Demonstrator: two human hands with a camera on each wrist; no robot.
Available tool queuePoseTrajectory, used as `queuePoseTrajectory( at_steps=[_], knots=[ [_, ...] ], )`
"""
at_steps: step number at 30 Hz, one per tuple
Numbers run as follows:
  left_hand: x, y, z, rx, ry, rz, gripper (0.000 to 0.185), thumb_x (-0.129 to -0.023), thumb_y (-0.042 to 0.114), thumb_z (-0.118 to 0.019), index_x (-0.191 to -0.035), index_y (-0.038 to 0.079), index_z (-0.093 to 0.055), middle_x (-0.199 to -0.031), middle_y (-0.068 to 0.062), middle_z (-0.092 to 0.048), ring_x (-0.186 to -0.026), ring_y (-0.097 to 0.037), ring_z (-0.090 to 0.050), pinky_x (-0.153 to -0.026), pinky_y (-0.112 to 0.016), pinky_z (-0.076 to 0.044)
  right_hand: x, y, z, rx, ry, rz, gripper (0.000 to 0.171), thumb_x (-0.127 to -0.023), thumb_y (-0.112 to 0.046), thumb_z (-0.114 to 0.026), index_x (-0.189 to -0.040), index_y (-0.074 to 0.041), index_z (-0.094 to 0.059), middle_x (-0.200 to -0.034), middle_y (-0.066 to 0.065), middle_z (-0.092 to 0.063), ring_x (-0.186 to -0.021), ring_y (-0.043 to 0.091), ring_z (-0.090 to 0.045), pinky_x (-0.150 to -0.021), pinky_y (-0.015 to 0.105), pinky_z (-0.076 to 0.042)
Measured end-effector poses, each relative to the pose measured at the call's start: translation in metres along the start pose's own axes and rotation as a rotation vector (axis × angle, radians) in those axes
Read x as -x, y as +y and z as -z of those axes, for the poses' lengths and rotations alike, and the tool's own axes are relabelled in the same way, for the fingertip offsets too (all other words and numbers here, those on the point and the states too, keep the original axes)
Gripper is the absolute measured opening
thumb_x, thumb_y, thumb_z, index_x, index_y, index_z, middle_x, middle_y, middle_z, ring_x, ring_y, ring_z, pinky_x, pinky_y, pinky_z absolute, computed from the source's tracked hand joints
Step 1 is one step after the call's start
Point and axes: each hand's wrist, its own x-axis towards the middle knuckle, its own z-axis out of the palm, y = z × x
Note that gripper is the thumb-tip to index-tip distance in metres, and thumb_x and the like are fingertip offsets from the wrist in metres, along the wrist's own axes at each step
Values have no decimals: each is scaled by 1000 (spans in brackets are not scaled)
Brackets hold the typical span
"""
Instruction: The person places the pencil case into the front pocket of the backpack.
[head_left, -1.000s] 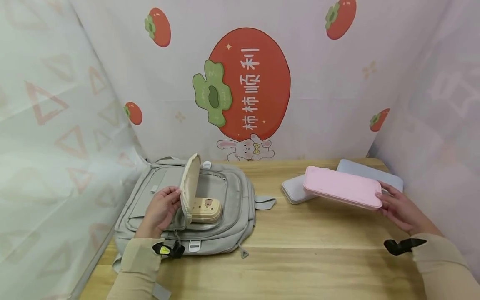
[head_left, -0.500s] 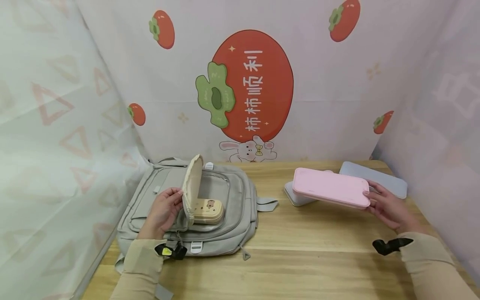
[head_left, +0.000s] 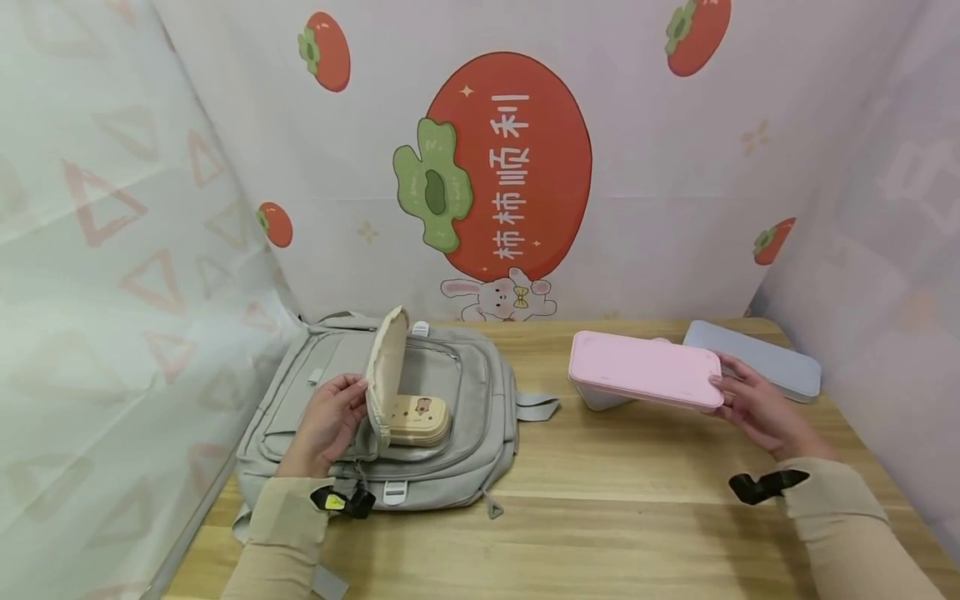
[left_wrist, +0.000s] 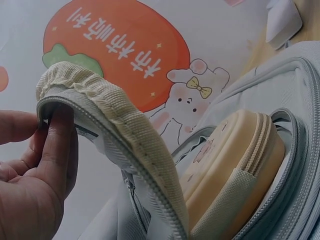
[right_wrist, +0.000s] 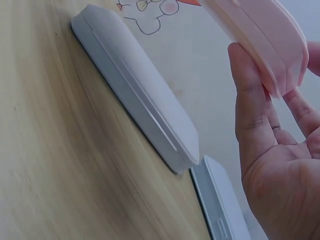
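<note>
A grey backpack [head_left: 472, 475] lies on the table at left with its front pocket unzipped. My left hand [head_left: 326, 425] pinches the edge of the pocket flap [head_left: 386, 367] and holds it raised. Inside the pocket sits a cream zippered case [left_wrist: 220, 170] with a small bear picture, partly hidden by the flap in the head view. My right hand [head_left: 761, 408] grips the right end of a long pink case [head_left: 645, 367], holding it above the table. In the right wrist view, thumb and fingers clasp the end of the pink case [right_wrist: 265, 45].
Under the pink case lies a pale grey-white case [right_wrist: 140, 90], mostly covered in the head view. A blue-grey case [head_left: 757, 358] rests at the back right of the wooden table [head_left: 600, 517]. Printed cloth walls [head_left: 637, 250] stand behind and at both sides.
The right hand has carried the pink case leftward, toward the backpack, covering more of the grey-white case. The left hand still holds the flap up in about the same place.
</note>
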Motion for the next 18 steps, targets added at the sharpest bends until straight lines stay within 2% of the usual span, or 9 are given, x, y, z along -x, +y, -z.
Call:
queuePoseTrajectory(
  at_steps=[8, 12, 16, 18],
  knots=[
    [0, -3, -1, 5, -23, -6, 22, -109, -1, -46, -92, 7, -59, -89, -1, -62, -82, -9, -62, -75, -23, -54, -13, 9, -20, 12, -11, -5, 42, -108, 3, -44, -129, -30, -60, -118, -3, -63, -93, 14, -69, -78, 31, -59],
    [1, -2, -1, -3, -14, -1, 21, -109, 0, -46, -94, 7, -58, -90, -1, -62, -83, -9, -62, -76, -23, -54, -18, 12, -27, 44, 12, -16, 39, -109, 1, -45, -137, -25, -49, -118, -4, -62, -93, 13, -69, -78, 30, -59],
    [2, -1, -1, -7, -7, -3, 19, -109, 0, -46, -95, 6, -57, -91, -1, -62, -84, -9, -62, -76, -23, -54, -24, 14, -36, 72, 48, -40, 48, -109, -3, -48, -151, -19, -33, -118, -7, -61, -93, 12, -67, -79, 29, -58],
    [2, 0, -1, -10, -5, -7, 19, -109, 1, -46, -95, 6, -58, -91, -1, -62, -84, -9, -62, -76, -23, -54, -28, 15, -42, 79, 47, -44, 50, -109, -3, -48, -153, -18, -30, -118, -5, -61, -93, 12, -68, -79, 30, -59]
  ],
)
